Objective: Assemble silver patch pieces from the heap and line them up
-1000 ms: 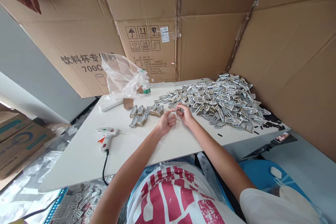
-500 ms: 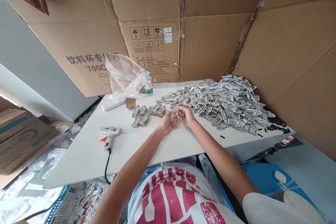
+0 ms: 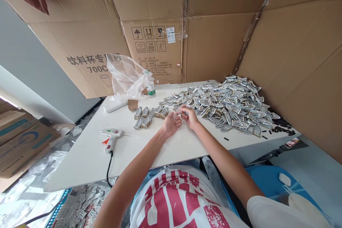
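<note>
My left hand [image 3: 171,124] and my right hand [image 3: 189,117] meet over the middle of the white table. Both have curled fingers, closed close together at the fingertips. What they pinch is too small and too covered to make out. Just left of them lie small stacks of grey-and-white flat arch-shaped pieces [image 3: 146,122]. Beyond my right hand spreads a large heap of the same kind of pieces [image 3: 229,103]. A white hot glue gun [image 3: 112,139] with an orange trigger lies on its side at the left.
A clear plastic bag [image 3: 125,78], a small green-and-white bottle [image 3: 151,89] and a brown cardboard scrap [image 3: 133,105] sit at the back. Small black strips [image 3: 284,128] lie at the right end. Tall cardboard [image 3: 219,46] walls the table. A blue crate [image 3: 57,208] stands below left.
My left hand's fingers have shifted slightly. My right hand stays nearly where it was, and the pieces on the table have not moved.
</note>
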Demonstrator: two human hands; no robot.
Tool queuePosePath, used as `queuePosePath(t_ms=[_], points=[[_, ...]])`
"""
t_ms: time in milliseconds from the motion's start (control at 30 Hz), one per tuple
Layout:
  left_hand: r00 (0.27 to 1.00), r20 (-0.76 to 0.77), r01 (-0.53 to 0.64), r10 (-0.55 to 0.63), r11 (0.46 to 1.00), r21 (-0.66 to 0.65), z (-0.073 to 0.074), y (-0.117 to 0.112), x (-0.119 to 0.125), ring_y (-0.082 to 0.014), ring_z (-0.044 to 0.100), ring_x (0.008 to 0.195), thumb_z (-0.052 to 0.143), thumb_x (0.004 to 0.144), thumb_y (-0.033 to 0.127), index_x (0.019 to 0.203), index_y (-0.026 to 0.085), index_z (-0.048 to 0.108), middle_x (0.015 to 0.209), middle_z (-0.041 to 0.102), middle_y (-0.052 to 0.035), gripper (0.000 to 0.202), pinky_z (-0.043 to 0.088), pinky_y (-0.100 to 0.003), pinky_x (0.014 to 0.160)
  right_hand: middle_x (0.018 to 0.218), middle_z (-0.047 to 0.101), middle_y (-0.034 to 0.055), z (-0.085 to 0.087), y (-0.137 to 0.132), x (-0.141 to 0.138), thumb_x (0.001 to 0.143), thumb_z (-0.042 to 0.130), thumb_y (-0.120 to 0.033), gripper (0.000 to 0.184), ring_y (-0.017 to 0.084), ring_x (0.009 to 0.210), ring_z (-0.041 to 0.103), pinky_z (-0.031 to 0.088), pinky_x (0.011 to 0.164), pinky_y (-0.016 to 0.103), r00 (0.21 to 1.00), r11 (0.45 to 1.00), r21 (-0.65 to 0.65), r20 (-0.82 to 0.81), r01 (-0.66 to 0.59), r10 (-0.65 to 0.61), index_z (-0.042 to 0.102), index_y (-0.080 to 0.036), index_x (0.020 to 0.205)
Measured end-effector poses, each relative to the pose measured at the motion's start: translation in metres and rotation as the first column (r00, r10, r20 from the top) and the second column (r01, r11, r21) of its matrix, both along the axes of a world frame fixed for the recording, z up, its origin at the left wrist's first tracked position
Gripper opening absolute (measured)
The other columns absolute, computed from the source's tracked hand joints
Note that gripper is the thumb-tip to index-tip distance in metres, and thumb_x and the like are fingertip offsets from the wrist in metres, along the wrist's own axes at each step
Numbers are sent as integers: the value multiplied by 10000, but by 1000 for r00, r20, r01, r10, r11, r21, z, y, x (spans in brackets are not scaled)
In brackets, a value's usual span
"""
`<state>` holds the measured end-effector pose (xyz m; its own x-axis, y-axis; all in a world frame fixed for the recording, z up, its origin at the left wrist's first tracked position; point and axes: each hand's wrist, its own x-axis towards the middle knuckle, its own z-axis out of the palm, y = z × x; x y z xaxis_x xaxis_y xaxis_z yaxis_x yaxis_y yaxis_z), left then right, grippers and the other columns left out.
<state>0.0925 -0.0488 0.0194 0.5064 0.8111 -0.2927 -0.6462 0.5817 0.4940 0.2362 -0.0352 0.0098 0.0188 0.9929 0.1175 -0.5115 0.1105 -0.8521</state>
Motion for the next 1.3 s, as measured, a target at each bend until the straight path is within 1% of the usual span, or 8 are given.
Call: queuePosePath(t_ms=[133,400,567,633,833,1000,1167,1300], points=[[1000,25,-3,3,1000,-17,0,0,1,-106,381,515,484,1101,332,1038,179,542,708,401,44,176,321,-210,469,652,558,-62,2,-1,0,708,829,-326,244,55,456,269,170,443,263,1000,1000,-6,-19,-2,2,618,-224,775],[1000,14,4,-4,1000,16,3,-1,3,-90,395,527,446,1058,166,1052,142,596,753,475,7,152,352,-200,482,667,579,-63,2,-1,0,698,828,-332,246,49,450,288,190,437,260,1000,1000,-13,-19,-5,5,617,-223,761],[999,22,30,-29,999,-14,1,0,1,-91,363,503,554,1089,418,1016,175,576,701,403,44,255,305,-201,451,665,581,-57,2,-1,-1,704,820,-341,233,55,452,288,179,440,263,999,1000,-8,28,22,-22,625,-228,765],[1000,8,19,-19,1000,-12,-1,0,2,-81,321,481,573,1091,423,1001,186,555,685,358,65,254,269,-193,437,672,590,-49,3,-3,-2,709,816,-354,230,58,454,289,183,443,263,998,999,8,58,37,-38,630,-231,765],[997,-56,-38,44,994,106,-3,0,2,-61,307,482,616,1050,236,1002,185,547,701,381,69,98,246,-176,439,538,434,-78,4,-10,-6,775,801,-382,205,76,466,240,171,468,264,974,988,100,182,117,-134,654,-240,756],[997,-54,-48,57,987,152,1,-1,0,-67,305,485,647,966,243,966,167,576,689,372,66,103,253,-198,434,592,520,-46,5,-13,-6,807,805,-401,216,86,484,280,182,467,277,957,981,141,240,130,-161,667,-242,760],[994,-39,-95,105,975,199,6,-3,0,-71,302,491,678,921,280,953,174,584,689,393,62,145,260,-213,437,528,431,-60,3,-10,-6,802,839,-429,275,80,457,239,176,445,276,968,989,98,216,111,-130,656,-242,717],[970,-125,-159,209,932,325,3,-5,3,-46,273,490,815,860,249,977,173,605,679,395,85,252,225,-193,454,498,369,-72,-2,-6,-6,788,848,-413,282,77,450,209,168,434,269,977,994,66,185,91,-102,644,-240,697]])
